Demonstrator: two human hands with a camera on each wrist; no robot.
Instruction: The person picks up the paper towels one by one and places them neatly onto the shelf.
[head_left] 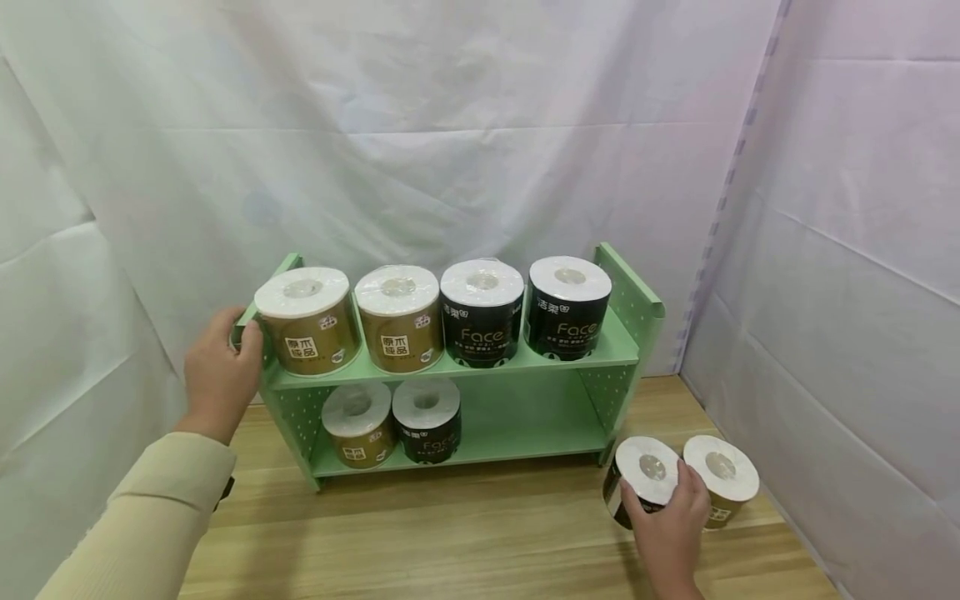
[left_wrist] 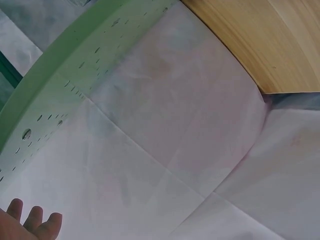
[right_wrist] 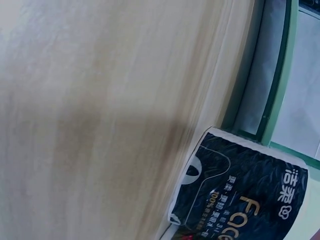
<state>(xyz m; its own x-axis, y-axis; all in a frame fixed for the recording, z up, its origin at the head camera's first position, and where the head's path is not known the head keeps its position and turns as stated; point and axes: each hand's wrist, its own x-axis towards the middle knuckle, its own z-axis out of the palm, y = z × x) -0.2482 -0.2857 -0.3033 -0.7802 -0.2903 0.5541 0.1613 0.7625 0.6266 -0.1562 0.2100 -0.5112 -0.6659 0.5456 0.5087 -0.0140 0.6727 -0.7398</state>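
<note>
At the left end of a green two-tier shelf (head_left: 525, 458), my left hand (head_left: 223, 367) grips the upper front edge of the side panel (left_wrist: 75, 75) between thumb and fingers. To the right of the shelf, my right hand (head_left: 670, 525) holds a black-wrapped toilet roll (head_left: 647, 467) with thumb and fingers on either side. Its dark label (right_wrist: 240, 190) faces the right wrist camera; whether its base touches the table I cannot tell. Close beside it, a gold-wrapped toilet roll (head_left: 723, 471) stands on the table, partly hidden by my right hand.
On the upper tier stand two gold rolls (head_left: 311, 333) (head_left: 397, 325) and two black rolls (head_left: 482, 321) (head_left: 568, 317). The lower tier bears a gold roll (head_left: 360, 433) and a black roll (head_left: 427, 425) toward the left. White cloth (head_left: 450, 125) hangs behind the wooden table (head_left: 420, 533).
</note>
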